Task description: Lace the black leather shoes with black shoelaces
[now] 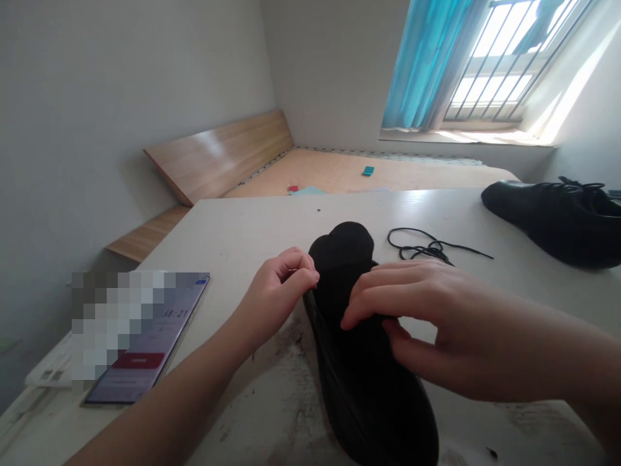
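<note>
Left fingers [294, 260] clamped on edge of black shoe [378, 408]; right fingers [385, 301] apart at opposite edge; tabletop [233, 252] between shoe, phone [165, 343].

Matt, cloth-like shoe lining [376, 388]; smooth wood-grained headboard [228, 155].

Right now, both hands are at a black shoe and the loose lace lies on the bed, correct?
Wrong place: the head view shows the loose lace on the white table. Left hand and right hand are indeed at a black shoe.
</note>
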Available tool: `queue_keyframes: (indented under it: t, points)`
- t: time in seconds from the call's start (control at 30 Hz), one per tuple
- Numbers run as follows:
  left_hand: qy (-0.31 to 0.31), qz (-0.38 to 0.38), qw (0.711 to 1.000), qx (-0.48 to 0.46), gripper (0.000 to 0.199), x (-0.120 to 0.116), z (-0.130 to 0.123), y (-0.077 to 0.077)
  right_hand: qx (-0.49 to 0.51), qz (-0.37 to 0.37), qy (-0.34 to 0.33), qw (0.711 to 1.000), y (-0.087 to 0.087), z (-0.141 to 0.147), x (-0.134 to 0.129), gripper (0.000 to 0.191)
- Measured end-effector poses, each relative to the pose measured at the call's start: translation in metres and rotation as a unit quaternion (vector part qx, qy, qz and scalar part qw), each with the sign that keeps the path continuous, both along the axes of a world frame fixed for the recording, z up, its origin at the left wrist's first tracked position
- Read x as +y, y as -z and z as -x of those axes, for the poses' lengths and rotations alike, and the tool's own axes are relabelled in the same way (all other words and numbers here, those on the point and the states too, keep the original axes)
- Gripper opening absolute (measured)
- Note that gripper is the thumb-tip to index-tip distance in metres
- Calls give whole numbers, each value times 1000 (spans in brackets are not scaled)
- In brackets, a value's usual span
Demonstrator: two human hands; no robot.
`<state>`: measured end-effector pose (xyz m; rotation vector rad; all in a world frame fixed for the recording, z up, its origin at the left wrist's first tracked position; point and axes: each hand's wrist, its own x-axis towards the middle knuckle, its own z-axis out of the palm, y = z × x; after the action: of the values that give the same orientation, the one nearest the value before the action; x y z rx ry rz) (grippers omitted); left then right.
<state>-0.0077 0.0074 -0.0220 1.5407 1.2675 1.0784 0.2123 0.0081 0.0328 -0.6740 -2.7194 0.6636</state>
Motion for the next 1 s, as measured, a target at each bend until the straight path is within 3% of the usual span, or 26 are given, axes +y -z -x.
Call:
queue_keyframes:
  t: [0.13, 0.33, 0.53, 0.63, 0.77, 0.87, 1.0]
  points:
    - [6, -2, 1000, -2, 14, 1, 2, 0, -65, -68, 4, 996, 7, -5, 8, 37]
    - [-9, 31, 999, -7, 9, 1, 3, -2, -104, -42, -15, 994, 7, -14, 18, 44]
    - [-4, 6, 992, -125, 11, -2, -1, 3, -57, -36, 22, 997, 11, -9, 17, 47]
    - [4, 8, 982, -190, 16, -3, -2, 6, -30, -86, 28, 995, 16, -4, 22, 56]
    - [27, 6, 974, -224, 26, -4, -2, 8, 3, -148, 35, 988, 25, -2, 36, 42]
    - [45, 2, 967, -252, 35, -4, -3, 9, 60, -134, 16, 989, 31, -3, 45, 35]
    - [25, -11, 962, -270, 53, -4, -5, 9, 105, -118, -1, 987, 32, -2, 47, 26]
